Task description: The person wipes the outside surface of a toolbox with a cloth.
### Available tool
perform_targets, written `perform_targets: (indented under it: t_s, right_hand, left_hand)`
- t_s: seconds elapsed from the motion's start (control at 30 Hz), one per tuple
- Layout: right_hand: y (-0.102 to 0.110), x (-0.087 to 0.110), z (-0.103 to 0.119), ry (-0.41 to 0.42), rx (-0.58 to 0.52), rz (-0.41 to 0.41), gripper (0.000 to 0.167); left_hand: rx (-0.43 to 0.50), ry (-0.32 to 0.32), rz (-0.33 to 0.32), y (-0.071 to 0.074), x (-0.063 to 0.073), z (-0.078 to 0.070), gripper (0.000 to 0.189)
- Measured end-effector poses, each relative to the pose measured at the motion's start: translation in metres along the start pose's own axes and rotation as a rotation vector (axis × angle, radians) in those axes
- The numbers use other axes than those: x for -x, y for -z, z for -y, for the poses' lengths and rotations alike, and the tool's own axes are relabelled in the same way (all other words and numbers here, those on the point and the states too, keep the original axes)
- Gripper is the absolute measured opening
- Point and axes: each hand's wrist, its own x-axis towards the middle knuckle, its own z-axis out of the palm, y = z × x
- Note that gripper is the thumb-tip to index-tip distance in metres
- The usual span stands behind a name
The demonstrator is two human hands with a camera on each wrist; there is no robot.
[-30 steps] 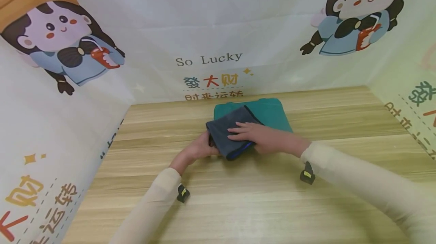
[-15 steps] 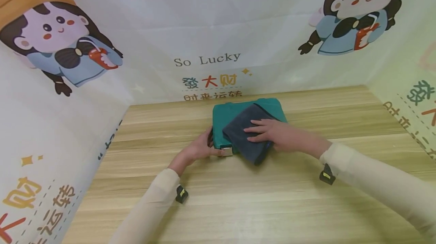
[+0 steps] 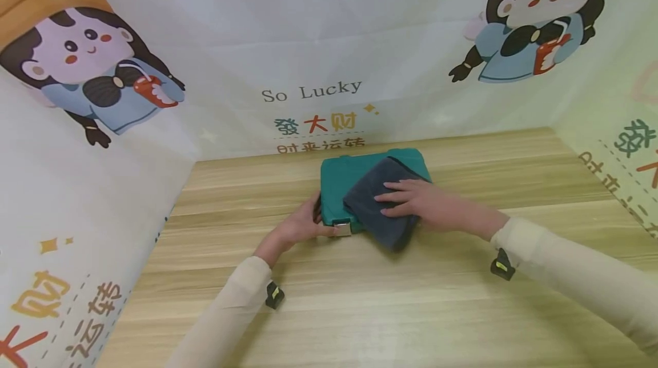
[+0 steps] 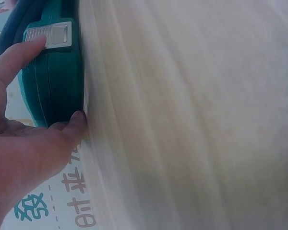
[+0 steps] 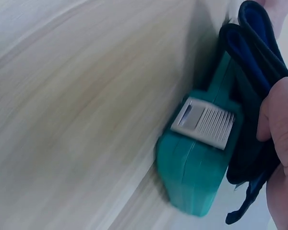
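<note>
A teal hard plastic case (image 3: 334,185) lies closed on the table, its metal latch (image 3: 341,229) towards me. My left hand (image 3: 298,225) holds the case's front left corner. In the left wrist view its thumb lies on the latch (image 4: 50,36), and the fingers reach round the case's end. A folded dark grey cloth (image 3: 367,202) with blue inner layers covers the right part of the lid and hangs over the front edge. Pressing on this cloth is my right hand (image 3: 426,205), fingers straight and spread. The right wrist view shows its thumb against the cloth's folded side (image 5: 249,158).
The wood-grain table (image 3: 360,299) reaches back to a printed white backdrop (image 3: 411,71) close behind the case. More printed sheet stands along the left and right sides. Each sleeve has a small black device (image 3: 502,265) at the wrist.
My right hand has slid the cloth to the right across the lid, baring its left part and the latch. The left hand stays at the front left corner. The cloth's movement has slowed in the last half second.
</note>
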Motion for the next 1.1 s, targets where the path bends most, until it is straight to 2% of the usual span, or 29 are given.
perform_targets:
  t_s: [0.23, 0.43, 0.63, 0.77, 0.9, 1.1]
  right_hand:
    - [0.001, 0.026, -0.012, -0.046, -0.094, -0.101, 0.08]
    - [-0.002, 0.038, -0.019, -0.093, -0.192, -0.176, 0.084]
    - [-0.001, 0.044, -0.026, -0.204, -0.309, -0.188, 0.081]
    - [0.001, 0.048, -0.032, -0.307, -0.379, -0.189, 0.078]
    - [0.003, 0.049, -0.035, -0.368, -0.39, -0.177, 0.075]
    - [0.005, 0.045, -0.032, -0.41, -0.372, -0.157, 0.073]
  left_hand:
    - [0.003, -0.009, -0.002, -0.001, -0.001, 0.001, 0.111]
    - [-0.009, -0.003, -0.004, -0.001, -0.001, -0.002, 0.11]
    - [-0.006, 0.016, -0.005, -0.002, -0.001, -0.006, 0.11]
    - [-0.023, 0.07, -0.027, -0.002, -0.001, -0.009, 0.108]
    - [-0.051, 0.122, -0.057, -0.004, -0.002, -0.012, 0.104]
    - [-0.058, 0.132, -0.119, -0.006, -0.01, -0.019, 0.084]
